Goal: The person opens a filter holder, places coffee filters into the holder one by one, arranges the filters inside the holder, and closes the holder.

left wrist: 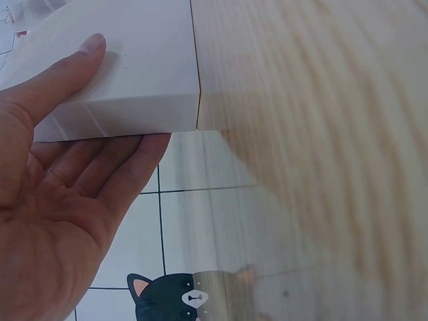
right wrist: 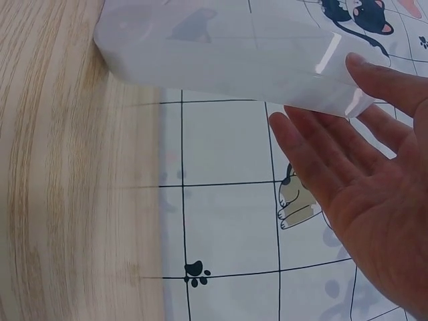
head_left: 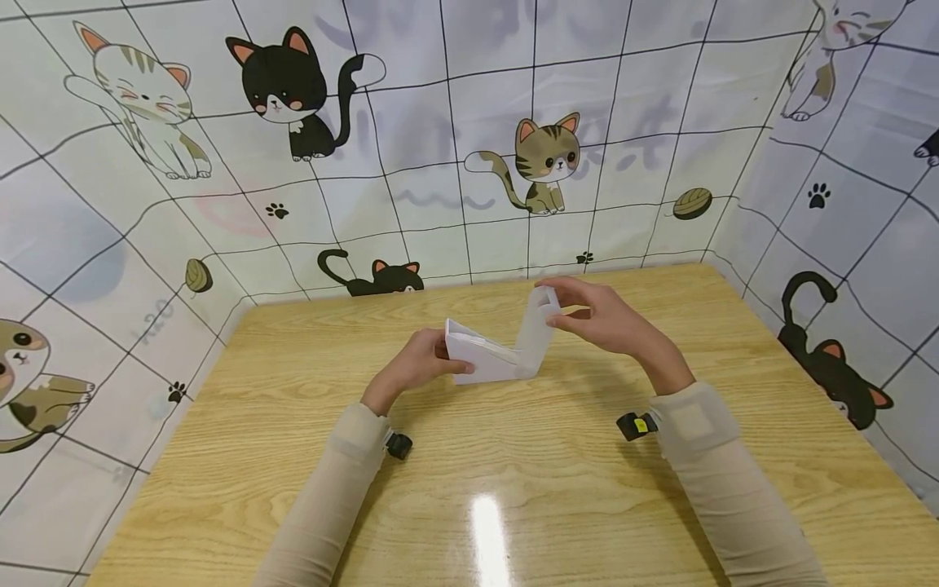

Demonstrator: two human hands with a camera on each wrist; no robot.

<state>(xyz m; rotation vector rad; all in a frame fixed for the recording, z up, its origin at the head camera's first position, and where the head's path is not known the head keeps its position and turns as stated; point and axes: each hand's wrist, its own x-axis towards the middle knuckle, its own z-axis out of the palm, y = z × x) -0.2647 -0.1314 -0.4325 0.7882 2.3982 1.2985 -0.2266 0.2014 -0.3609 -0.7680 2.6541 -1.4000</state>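
Note:
A white plastic box (head_left: 480,363) with a slanted open top rests on the wooden table. Joined to its right lower end, a translucent flip lid (head_left: 533,338) stands swung up and leans to the right. My left hand (head_left: 421,359) grips the box's left end, thumb on the near face and fingers behind. In the left wrist view the thumb presses the white wall of the box (left wrist: 147,67). At the lid's upper end, my right hand (head_left: 605,318) pinches the edge between thumb and fingers. The right wrist view shows the lid (right wrist: 221,63) lengthwise. The inside of the box is mostly hidden.
The light wooden table (head_left: 308,481) reaches back to a cat-patterned wall covering (head_left: 411,196), which also encloses the left and right sides. Small black devices sit at both wrists, the right one (head_left: 637,425) with a yellow mark. A bright reflection lies near the table's front.

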